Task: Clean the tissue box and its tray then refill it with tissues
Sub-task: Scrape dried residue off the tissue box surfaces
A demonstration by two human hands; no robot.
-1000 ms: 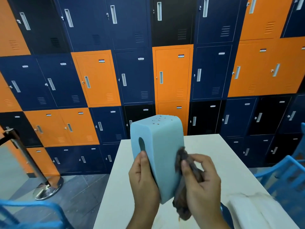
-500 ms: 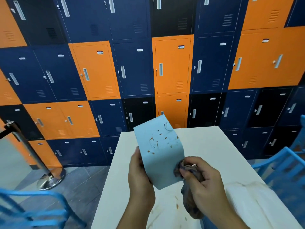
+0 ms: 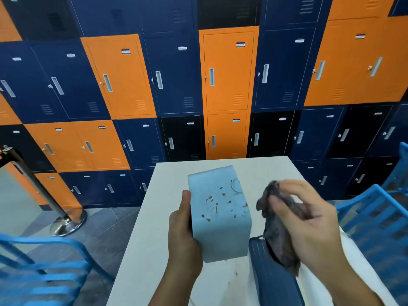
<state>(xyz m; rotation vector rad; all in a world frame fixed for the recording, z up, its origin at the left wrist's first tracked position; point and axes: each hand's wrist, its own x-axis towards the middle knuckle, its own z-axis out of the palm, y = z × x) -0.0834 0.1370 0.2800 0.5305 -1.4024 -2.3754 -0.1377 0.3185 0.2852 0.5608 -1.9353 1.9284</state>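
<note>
Stained light blue tissue box (image 3: 218,215) held upright above the desk (image 3: 154,239), gripped along its left edge by the left hand (image 3: 183,237), thumb laid up the side, dark cloth (image 3: 278,237) bunched in the curled right hand (image 3: 309,224), raised just beside the box
</note>
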